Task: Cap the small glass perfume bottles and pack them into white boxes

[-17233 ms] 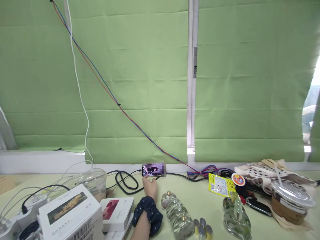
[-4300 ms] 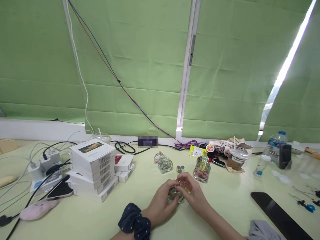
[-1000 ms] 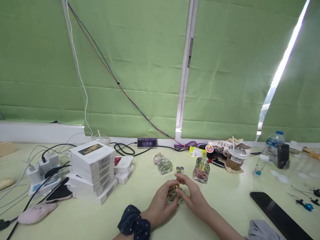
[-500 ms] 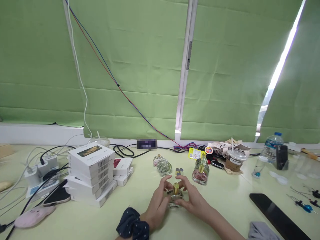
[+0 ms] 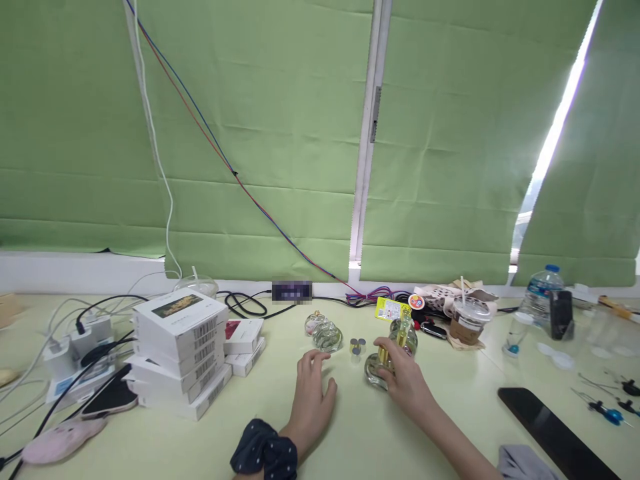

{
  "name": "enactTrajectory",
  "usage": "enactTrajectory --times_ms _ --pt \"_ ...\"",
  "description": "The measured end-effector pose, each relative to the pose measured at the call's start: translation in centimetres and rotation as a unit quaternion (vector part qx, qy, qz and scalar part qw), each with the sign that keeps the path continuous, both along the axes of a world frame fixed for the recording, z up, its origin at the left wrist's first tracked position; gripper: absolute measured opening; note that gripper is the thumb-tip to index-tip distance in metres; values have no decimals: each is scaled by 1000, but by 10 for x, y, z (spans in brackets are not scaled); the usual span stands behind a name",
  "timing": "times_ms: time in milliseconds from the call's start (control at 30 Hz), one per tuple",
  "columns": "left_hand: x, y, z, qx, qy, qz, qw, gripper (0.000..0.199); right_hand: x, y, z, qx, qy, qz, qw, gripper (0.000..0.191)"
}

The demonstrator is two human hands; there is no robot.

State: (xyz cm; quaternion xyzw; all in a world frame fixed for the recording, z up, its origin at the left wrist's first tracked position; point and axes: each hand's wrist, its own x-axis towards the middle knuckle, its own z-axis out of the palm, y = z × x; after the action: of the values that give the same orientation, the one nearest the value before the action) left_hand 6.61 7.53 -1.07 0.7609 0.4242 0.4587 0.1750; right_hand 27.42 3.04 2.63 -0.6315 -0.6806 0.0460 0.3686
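Note:
My right hand grips a clear glass bottle with a gold cap, its fingers around the cap and upper part. Just behind it stand other glass bottles with gold tops. My left hand rests over the table with its fingers apart and nothing in it. Behind the left hand are two round glass pieces, a greenish clear one and a pinkish one. Between the hands, farther back, sits a small group of grey-topped gold caps.
White boxes are stacked at the left beside chargers and cables. An iced drink cup, a water bottle and a black flat object lie to the right. Green blinds hang behind.
My right hand has carried the gold-capped bottle right, beside the other bottles. My left hand has let go of it and moved slightly left, its fingers spread.

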Motion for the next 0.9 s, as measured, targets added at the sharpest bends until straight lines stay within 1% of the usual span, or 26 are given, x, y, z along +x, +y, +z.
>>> enactTrajectory --times_ms 67,167,333,500,600,667,733,833,900 --pt "1 1 -3 -4 19 19 1000 37 5 0 3 -36 -20 -59 997 43" --pt "1 3 -8 -21 37 33 999 39 8 -3 10 -76 -50 -108 990 39" --pt "1 7 -13 -38 48 28 998 42 5 -8 16 -97 -80 -133 983 36" --pt "1 12 -17 -66 79 8 995 56 6 -6 13 -117 -123 -160 973 34" --pt "1 14 -19 -91 83 -3 992 64 6 -4 12 -123 -144 -172 967 33" --pt "1 14 -19 -103 74 -5 992 66 6 -4 12 -114 -159 -183 964 34" --pt "1 15 -19 -111 66 -5 992 67 5 -3 10 -86 -182 -198 959 36" --pt "1 14 -18 -106 54 -2 993 66 1 -4 7 -7 -217 -223 951 35" --pt "1 12 -16 -94 42 -7 995 65 -3 -4 5 59 -224 -211 950 31"
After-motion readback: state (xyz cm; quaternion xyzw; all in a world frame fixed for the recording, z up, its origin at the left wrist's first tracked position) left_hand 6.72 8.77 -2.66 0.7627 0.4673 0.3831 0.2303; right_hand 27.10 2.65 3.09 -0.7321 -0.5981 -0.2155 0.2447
